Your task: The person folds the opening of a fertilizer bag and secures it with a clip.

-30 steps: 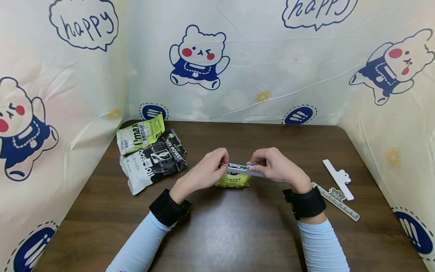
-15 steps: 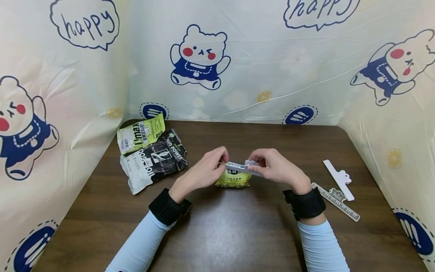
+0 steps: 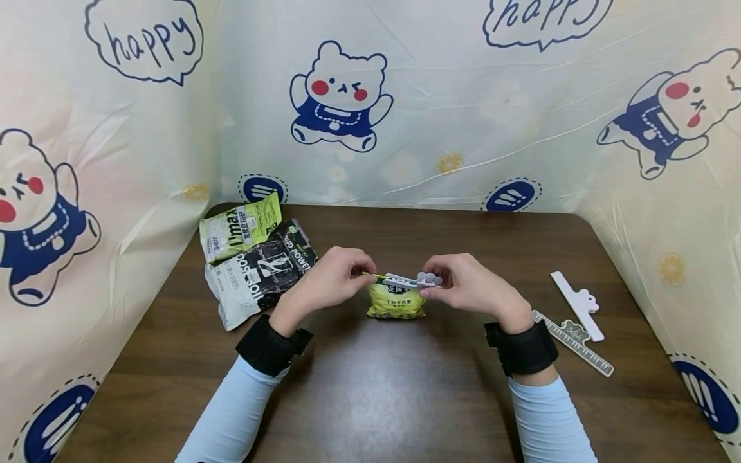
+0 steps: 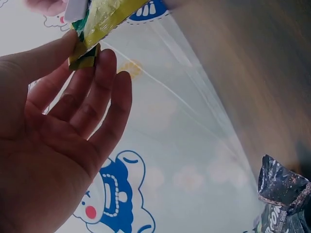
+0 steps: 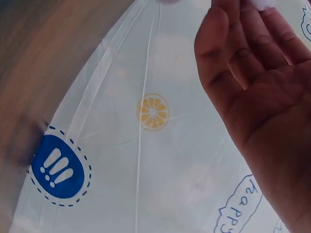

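A small yellow-green bag [image 3: 396,305] stands on the table between the two hands, with a pale clip [image 3: 402,281] lying across its top edge. My left hand [image 3: 324,281] pinches the bag's upper left corner; in the left wrist view the thumb and fingers grip the folded yellow edge [image 4: 104,31], while the other fingers stay loosely bent. At the clip's right end, my right hand [image 3: 473,288] holds its scalloped handle between thumb and fingers. Only a bit of the white clip [image 5: 263,4] shows in the right wrist view.
To the right lie a plain white clip [image 3: 576,302] and a ruler-marked clip [image 3: 573,342], touching or overlapping. At the back left, a black-and-silver bag [image 3: 263,273] lies against a green bag [image 3: 240,230]. A printed curtain [image 3: 417,128] borders the brown table [image 3: 370,399].
My left hand has shifted left along the bag's top, off the clip's left part, showing more of bag and clip. The right hand stays nearly in place; the clip's handle is turned slightly.
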A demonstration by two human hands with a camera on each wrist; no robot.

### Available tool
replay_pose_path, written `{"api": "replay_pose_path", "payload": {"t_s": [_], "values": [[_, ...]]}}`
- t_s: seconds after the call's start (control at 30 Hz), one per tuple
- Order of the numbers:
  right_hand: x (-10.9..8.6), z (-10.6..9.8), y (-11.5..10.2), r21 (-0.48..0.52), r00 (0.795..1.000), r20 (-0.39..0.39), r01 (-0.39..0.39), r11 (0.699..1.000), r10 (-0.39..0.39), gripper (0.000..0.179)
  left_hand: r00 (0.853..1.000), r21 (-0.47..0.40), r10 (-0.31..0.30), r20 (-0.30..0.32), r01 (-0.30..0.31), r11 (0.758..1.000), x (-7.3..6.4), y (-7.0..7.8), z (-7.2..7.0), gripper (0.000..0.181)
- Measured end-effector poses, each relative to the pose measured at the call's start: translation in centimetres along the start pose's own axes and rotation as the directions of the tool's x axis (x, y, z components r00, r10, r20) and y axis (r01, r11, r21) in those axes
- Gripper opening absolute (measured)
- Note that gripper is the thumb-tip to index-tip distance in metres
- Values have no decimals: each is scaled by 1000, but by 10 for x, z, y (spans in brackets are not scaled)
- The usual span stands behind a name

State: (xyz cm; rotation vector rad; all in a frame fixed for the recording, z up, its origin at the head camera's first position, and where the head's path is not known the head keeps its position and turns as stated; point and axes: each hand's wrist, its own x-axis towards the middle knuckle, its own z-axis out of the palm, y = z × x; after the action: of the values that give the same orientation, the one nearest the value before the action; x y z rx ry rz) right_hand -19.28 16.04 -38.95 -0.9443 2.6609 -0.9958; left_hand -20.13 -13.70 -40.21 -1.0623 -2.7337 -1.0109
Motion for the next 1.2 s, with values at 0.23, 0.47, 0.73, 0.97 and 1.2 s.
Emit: {"api": "replay_pose_path", "payload": {"t_s": [0.23,0.47,0.73,0.97,1.2], "values": [[0,0,-3,-34,999,-29,-17,999,16,17,999,11,46,-14,-45,999,1,1,1,6],[0,-1,-3,-54,998,-59,-15,998,12,12,997,57,74,-37,-71,996,1,3,5,6],[1,-1,-2,-48,999,-45,1,999,-4,8,995,62,83,-53,-79,995,1,3,9,6],[2,0,-2,-21,999,-40,7,1000,-8,9,994,53,97,-51,-95,994,2,6,11,6],[1,0,-7,-2,1000,6,-22,1000,22,9,997,29,80,-14,-80,996,2,5,11,6]]}}
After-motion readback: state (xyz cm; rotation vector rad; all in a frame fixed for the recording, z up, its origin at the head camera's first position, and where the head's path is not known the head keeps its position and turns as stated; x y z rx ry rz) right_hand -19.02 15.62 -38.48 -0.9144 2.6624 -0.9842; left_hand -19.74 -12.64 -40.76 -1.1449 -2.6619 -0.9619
